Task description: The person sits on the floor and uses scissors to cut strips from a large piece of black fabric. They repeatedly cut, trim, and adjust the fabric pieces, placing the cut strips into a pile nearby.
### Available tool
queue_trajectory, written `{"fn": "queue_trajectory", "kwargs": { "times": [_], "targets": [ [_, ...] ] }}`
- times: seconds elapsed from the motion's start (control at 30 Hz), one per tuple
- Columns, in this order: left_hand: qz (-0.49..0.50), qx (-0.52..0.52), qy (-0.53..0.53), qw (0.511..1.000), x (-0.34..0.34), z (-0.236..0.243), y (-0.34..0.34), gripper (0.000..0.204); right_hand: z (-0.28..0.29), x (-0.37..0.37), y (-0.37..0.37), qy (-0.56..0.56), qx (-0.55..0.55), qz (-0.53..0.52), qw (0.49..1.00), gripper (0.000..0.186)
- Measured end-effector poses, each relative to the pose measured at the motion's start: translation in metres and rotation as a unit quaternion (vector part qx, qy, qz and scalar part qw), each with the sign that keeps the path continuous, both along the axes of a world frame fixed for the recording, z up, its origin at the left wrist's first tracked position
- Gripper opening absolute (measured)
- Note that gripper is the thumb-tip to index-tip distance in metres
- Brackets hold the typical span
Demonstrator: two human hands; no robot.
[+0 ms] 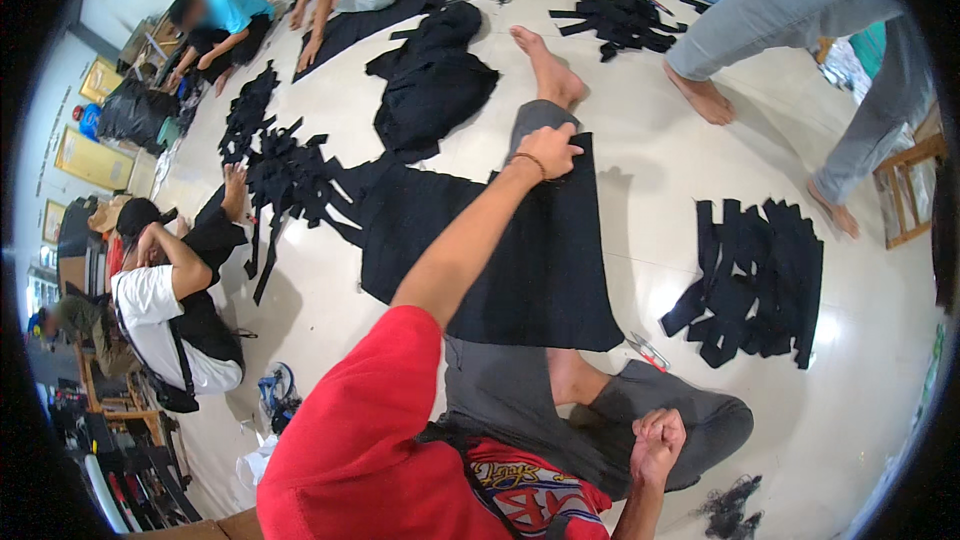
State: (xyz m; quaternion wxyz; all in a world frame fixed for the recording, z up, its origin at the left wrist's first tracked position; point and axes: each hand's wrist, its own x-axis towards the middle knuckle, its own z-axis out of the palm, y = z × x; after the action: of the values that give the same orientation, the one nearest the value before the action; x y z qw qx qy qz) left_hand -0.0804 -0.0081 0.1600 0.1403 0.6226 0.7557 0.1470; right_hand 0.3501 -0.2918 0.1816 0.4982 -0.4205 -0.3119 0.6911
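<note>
- Black cloth, a large flat sheet (pixel 545 270), lies spread across my outstretched leg and the pale glossy floor (pixel 650 190) in front of me
- My left hand (pixel 549 149) reaches far out along that leg and is closed on the far top edge of the sheet, fingers curled together over the cloth just below the knee of my grey trousers (pixel 535 118)
- My right hand (pixel 657 443) is drawn in close to my body, balled into a fist over my folded right knee; I cannot tell whether anything is inside it, and it is well apart from the sheet
- Small scissors with pale handles (pixel 648 350) lie on the floor just beside the sheet's lower right corner, between the sheet and my folded leg
- To my right sits a pile of cut black strips (pixel 755 280), apart from the sheet
- Beyond the sheet a heap of bunched black fabric (pixel 432 80) lies near my bare foot (pixel 545 65), and another strip pile (pixel 620 20) lies farther off
- On my left a seated person in a white shirt (pixel 150 310) has a hand on more black strips (pixel 290 180)
- A person in light jeans (pixel 800 10) stands barefoot at the upper right
- A tuft of dark scraps (pixel 730 510) lies by my right forearm
</note>
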Motion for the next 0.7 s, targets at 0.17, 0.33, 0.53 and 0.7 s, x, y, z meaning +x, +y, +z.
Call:
{"fn": "queue_trajectory", "kwargs": {
  "times": [0.17,0.33,0.53,0.7],
  "targets": [
    [-0.061,0.12,-0.097,0.986,-0.006,0.018,-0.013,0.029,-0.009,-0.01,0.026,-0.3,0.056,0.059,0.95,0.02],
    [-0.087,0.119,-0.09,0.985,-0.009,0.051,-0.04,0.031,-0.019,-0.051,0.038,-0.508,0.115,0.152,0.84,0.027],
    [-0.103,0.106,-0.116,0.982,-0.015,0.047,-0.047,0.033,-0.038,-0.051,0.03,-0.558,0.203,0.277,0.755,0.018],
    [-0.085,0.196,-0.142,0.966,-0.021,0.033,-0.057,0.026,-0.004,-0.068,0.037,-0.38,0.272,0.264,0.843,0.011]
  ]
}}
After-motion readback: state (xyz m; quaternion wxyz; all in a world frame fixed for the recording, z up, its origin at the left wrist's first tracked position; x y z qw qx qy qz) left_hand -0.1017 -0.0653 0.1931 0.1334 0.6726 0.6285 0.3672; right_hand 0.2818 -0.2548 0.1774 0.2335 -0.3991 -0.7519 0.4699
